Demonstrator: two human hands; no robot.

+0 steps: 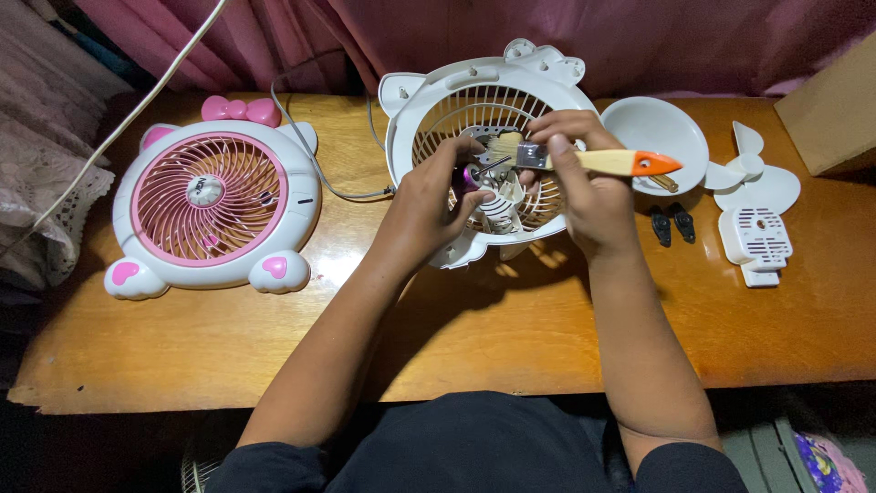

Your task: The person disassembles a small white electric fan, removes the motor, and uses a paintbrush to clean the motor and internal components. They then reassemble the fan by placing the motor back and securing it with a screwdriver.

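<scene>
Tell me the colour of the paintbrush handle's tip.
Orange, on the pale wooden-handled paintbrush held by the right hand; head view.

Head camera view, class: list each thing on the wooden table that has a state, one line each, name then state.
White plastic fan housing: opened, motor exposed, tilted up.
Wooden-handled paintbrush with orange tip: held in right hand, bristles at motor.
Left hand: gripping the motor.
Pink-and-white cat-shaped fan: assembled, lying flat.
White fan blade: detached, on table.

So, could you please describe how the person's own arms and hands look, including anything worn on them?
Both arms are bare from the wrists to above the elbows, ending in short black sleeves of a dark top. The left hand and right hand are bare too: no gloves, and no rings, watch or bracelets that I can see. No markings show on either arm.
</scene>
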